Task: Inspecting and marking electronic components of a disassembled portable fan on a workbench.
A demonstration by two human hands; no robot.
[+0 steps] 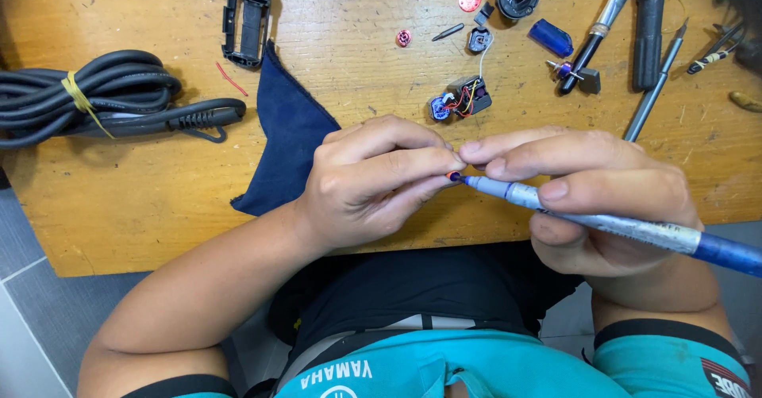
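Hands, two, bare, near edge of wooden workbench point(119, 207).

Left hand point(373, 184): fingers curled, tips pinched on a tiny part point(453, 176), orange and dark, mostly hidden; kind cannot be told. Judged very light, easily dropped, best held by fingertips only.

Right hand point(595, 199): grasping a pen-like tool point(619, 225), grey barrel with blue rear, tip touching the pinched part. Judged light, stiff, smooth; grip sits mid-barrel.

Far left: coiled black cable point(95, 100), rubbery, tied with a yellow band. Right of it, black plastic housing point(244, 17), hollow.

Centre: dark blue cloth point(286, 136), soft, lying partly under the left hand. Beyond it, small wired module point(460, 99), red and yellow leads, judged fragile.

Far right: blue translucent cap point(551, 37); black-handled screwdriver point(649, 29); slim metal probe point(655, 88).
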